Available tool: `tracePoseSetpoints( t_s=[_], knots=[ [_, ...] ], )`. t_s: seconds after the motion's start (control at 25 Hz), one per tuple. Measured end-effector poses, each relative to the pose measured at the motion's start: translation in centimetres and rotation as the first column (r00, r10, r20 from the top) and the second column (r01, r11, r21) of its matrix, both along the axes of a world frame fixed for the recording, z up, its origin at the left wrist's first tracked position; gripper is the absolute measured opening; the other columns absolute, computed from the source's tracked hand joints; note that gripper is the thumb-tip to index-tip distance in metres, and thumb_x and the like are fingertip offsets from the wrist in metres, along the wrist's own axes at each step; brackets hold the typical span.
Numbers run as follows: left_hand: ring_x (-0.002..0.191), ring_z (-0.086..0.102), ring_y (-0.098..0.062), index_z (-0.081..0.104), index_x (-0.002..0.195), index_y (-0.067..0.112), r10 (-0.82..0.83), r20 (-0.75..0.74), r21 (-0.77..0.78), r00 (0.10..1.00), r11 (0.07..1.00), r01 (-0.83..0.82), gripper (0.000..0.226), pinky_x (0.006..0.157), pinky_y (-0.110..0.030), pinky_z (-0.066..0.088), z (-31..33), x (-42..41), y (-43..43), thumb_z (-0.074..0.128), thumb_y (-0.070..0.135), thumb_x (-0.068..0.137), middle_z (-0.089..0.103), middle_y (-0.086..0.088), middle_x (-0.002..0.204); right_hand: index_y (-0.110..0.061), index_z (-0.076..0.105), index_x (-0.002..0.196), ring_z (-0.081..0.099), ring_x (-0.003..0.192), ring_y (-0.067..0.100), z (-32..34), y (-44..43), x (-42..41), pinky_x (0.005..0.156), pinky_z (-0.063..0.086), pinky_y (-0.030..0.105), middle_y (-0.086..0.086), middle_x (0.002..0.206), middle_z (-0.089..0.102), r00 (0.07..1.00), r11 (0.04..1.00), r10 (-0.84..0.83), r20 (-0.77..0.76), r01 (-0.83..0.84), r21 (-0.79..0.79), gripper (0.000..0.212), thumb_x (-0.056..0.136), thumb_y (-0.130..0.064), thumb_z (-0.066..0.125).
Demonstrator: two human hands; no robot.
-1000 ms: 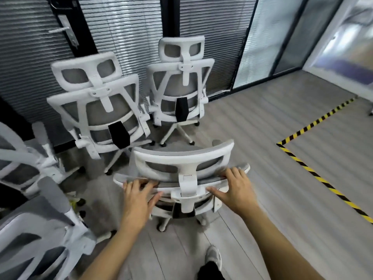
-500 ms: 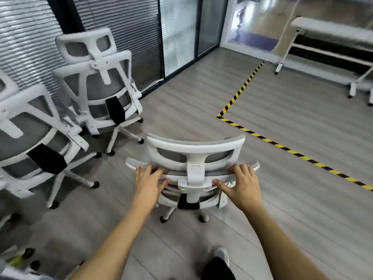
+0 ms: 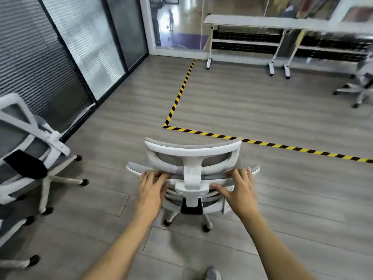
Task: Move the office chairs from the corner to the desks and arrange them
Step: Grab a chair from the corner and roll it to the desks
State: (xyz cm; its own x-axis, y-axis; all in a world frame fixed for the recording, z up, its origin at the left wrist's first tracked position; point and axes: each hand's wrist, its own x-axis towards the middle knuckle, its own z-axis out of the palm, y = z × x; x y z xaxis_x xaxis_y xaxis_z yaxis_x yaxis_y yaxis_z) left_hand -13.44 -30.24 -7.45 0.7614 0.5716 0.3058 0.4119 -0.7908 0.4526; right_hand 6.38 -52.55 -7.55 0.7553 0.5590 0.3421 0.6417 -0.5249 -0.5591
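A white office chair (image 3: 192, 152) with grey mesh stands right in front of me, its back towards me. My left hand (image 3: 151, 188) grips the top edge of its backrest left of the headrest post. My right hand (image 3: 239, 189) grips the same edge on the right. Its seat is hidden under the backrest; two castors show below. Two white desks (image 3: 252, 22) stand along the far wall, ahead and to the right.
Another white chair (image 3: 30, 150) stands close on my left, with more chair legs below it. Black-and-yellow floor tape (image 3: 201, 133) forms a corner just beyond my chair. A further chair (image 3: 361, 85) sits at the right edge by the desks. Glass walls with blinds run along the left.
The view and the held chair have swung right, away from the cluster of chairs in the corner. The desks have come into view ahead. Both hands keep their grip on the backrest.
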Motion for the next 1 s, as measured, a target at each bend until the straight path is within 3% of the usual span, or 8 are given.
tracePoseSetpoints(
  t_s=[0.2,0.44,0.76,1.0],
  knots=[
    [0.109,0.051,-0.027,0.066,0.114,0.027,-0.117,0.045,0.010,0.992,0.993,0.116,0.025,0.101,-0.043,0.043,0.4,15.0,-1.1,0.061,0.034,0.090,0.058,-0.003,0.112,-0.017,0.062,0.097,0.049,0.112,0.026,0.3,-2.7,12.9,0.124,0.019,0.046,-0.002,0.098,0.052,0.997,0.998,-0.064,-0.036,0.065,0.025,0.058,0.072,-0.069,0.072],
    [0.105,0.049,-0.025,0.067,0.111,0.029,-0.185,0.080,-0.074,0.979,0.979,0.191,0.025,0.095,-0.034,0.041,0.2,34.4,-1.3,0.074,0.031,0.087,0.057,0.001,0.109,-0.018,0.063,0.103,0.044,0.115,0.022,0.3,-4.9,28.5,0.124,0.019,0.046,0.001,0.101,0.057,0.982,0.982,-0.187,-0.035,0.188,0.024,0.053,0.076,-0.063,0.073],
    [0.108,0.047,-0.024,0.066,0.112,0.028,-0.381,0.123,-0.084,0.916,0.916,0.392,0.024,0.097,-0.040,0.043,0.6,61.8,0.6,0.070,0.035,0.090,0.054,0.002,0.108,-0.021,0.063,0.108,0.048,0.116,0.020,-0.6,-5.9,49.8,0.126,0.011,0.038,-0.003,0.111,0.058,0.929,0.927,-0.369,0.007,0.367,0.070,0.047,0.083,-0.061,0.065],
    [0.103,0.047,-0.025,0.066,0.111,0.027,-0.496,0.079,-0.083,0.865,0.861,0.502,0.025,0.091,-0.044,0.046,1.2,84.3,-0.3,0.071,0.035,0.087,0.054,0.000,0.103,-0.019,0.066,0.107,0.040,0.122,0.017,0.8,-8.2,68.2,0.116,0.031,0.054,-0.003,0.112,0.061,0.880,0.882,-0.465,-0.093,0.470,0.030,0.033,0.085,-0.042,0.076]
  ],
)
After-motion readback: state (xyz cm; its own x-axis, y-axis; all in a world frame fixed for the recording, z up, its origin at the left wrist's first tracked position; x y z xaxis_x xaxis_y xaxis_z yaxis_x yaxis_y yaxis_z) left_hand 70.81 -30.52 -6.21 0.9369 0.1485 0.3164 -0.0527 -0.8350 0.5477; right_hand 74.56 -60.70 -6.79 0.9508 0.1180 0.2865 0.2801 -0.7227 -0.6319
